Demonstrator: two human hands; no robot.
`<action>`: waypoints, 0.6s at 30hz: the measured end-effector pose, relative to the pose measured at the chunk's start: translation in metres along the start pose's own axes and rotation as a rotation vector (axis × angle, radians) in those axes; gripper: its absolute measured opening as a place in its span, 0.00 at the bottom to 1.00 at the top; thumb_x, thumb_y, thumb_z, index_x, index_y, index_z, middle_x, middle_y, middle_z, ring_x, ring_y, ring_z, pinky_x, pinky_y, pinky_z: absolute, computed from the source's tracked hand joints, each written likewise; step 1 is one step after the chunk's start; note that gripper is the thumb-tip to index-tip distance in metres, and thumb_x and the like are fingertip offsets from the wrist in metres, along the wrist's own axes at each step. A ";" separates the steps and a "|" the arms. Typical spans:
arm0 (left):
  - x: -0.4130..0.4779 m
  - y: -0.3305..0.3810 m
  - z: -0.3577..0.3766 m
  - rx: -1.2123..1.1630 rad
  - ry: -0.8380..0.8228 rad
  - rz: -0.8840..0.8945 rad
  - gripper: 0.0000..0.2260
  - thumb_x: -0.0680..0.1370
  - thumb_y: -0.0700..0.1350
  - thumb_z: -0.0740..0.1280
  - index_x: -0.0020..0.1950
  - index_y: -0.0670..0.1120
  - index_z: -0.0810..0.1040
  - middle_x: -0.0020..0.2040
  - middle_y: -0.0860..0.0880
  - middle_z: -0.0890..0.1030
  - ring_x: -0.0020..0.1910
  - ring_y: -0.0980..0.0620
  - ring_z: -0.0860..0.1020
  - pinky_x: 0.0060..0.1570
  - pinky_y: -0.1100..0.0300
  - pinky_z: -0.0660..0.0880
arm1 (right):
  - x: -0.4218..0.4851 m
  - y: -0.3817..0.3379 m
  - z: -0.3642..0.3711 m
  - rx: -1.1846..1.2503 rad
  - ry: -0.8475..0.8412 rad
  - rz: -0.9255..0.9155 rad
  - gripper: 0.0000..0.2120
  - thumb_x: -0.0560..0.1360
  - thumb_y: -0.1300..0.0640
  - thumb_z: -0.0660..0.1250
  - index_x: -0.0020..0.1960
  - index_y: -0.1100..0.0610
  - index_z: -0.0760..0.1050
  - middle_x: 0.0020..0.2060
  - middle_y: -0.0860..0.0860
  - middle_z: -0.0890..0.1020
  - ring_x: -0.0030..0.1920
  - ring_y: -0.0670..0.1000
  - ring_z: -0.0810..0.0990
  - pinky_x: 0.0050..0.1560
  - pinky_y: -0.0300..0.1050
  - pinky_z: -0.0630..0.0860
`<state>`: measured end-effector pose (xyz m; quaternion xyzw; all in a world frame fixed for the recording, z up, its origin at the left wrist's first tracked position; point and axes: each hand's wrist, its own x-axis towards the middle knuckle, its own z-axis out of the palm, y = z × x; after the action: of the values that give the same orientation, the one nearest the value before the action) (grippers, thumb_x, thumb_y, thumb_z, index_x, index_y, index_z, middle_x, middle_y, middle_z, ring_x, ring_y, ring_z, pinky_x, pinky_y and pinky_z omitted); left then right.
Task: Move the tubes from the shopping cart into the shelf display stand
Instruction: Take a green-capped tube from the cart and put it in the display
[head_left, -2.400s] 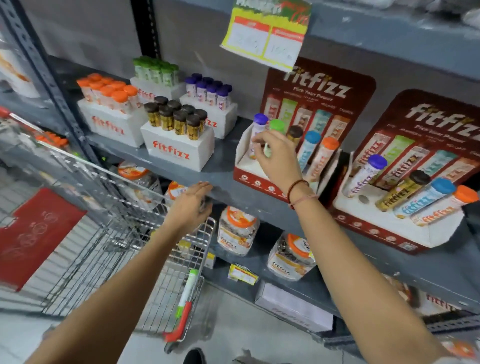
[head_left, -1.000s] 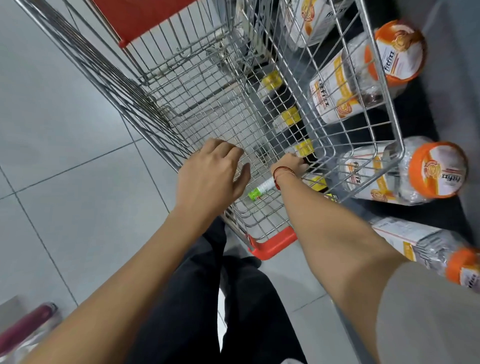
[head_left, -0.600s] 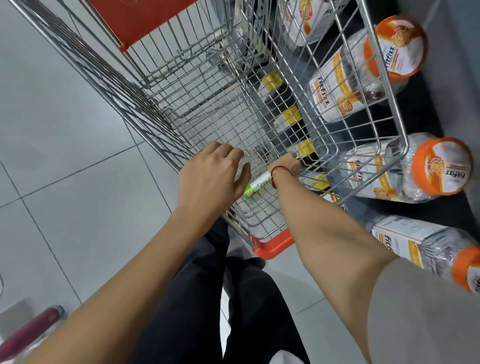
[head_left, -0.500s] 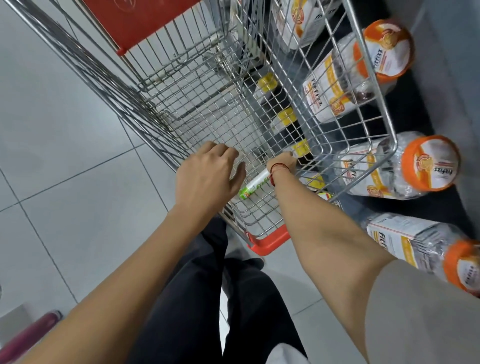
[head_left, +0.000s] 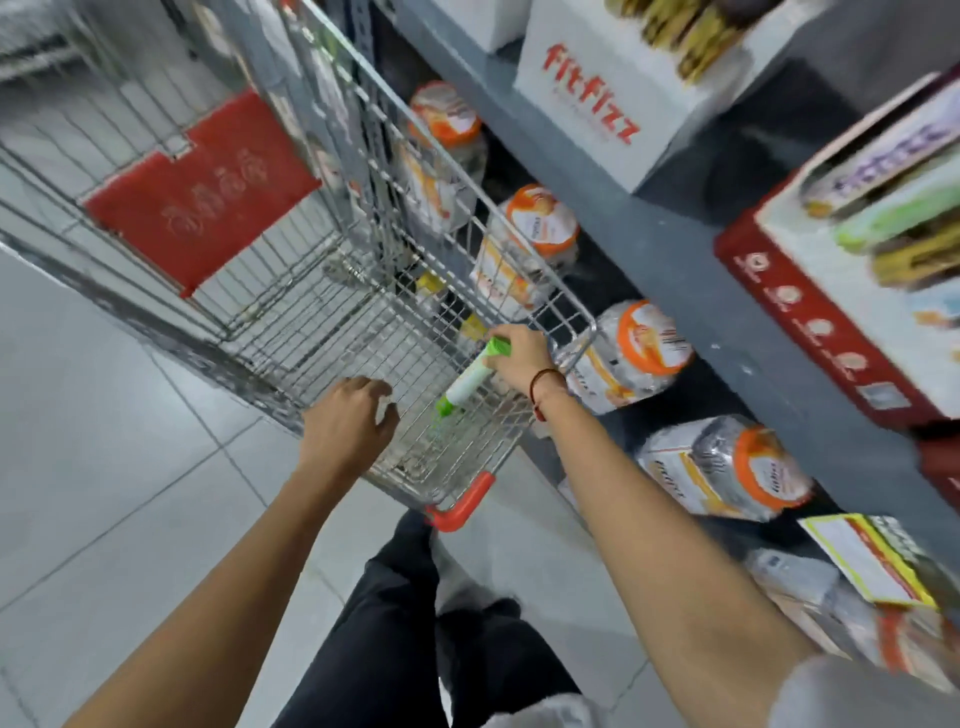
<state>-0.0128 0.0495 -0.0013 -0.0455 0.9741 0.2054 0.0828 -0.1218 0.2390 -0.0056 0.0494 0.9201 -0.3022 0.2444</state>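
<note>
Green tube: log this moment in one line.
stage: lifting | right hand: shut on green tube | left hand: on cart rim | stand: not reached

Orange-lidded jars on the lower shelf

Clear jars (head_left: 628, 353) lie on their sides beside a white fitfizz box (head_left: 597, 88); a yellow price tag (head_left: 867, 561) hangs below; grey floor tiles (head_left: 104, 467).

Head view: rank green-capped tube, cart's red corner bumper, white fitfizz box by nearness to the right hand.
1. green-capped tube: held in the right hand, over the cart.
2. red corner bumper: below the hand, at the cart's near corner.
3. white fitfizz box: up on the shelf, far right.
</note>
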 end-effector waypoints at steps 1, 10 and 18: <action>0.002 0.006 -0.003 -0.017 -0.001 0.028 0.10 0.75 0.43 0.66 0.54 0.42 0.78 0.52 0.41 0.81 0.52 0.39 0.77 0.41 0.47 0.76 | -0.009 -0.001 -0.016 0.014 0.025 -0.026 0.18 0.72 0.65 0.69 0.62 0.59 0.76 0.63 0.58 0.77 0.64 0.56 0.74 0.65 0.44 0.69; 0.039 0.130 -0.037 -0.105 0.086 0.464 0.13 0.76 0.40 0.62 0.61 0.41 0.74 0.56 0.39 0.78 0.53 0.37 0.76 0.45 0.44 0.77 | -0.128 0.008 -0.168 -0.107 0.353 -0.188 0.18 0.70 0.65 0.70 0.59 0.57 0.77 0.58 0.59 0.79 0.61 0.58 0.74 0.61 0.41 0.63; 0.028 0.264 -0.031 -0.135 0.113 0.974 0.12 0.73 0.36 0.63 0.56 0.38 0.75 0.51 0.37 0.80 0.49 0.36 0.77 0.45 0.45 0.78 | -0.248 0.048 -0.261 -0.146 0.636 -0.092 0.17 0.71 0.58 0.71 0.59 0.55 0.76 0.56 0.57 0.79 0.60 0.56 0.74 0.58 0.41 0.65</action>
<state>-0.0767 0.2762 0.1254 0.3988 0.8696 0.2801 -0.0789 -0.0032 0.4433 0.2702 0.0822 0.9708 -0.2155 -0.0660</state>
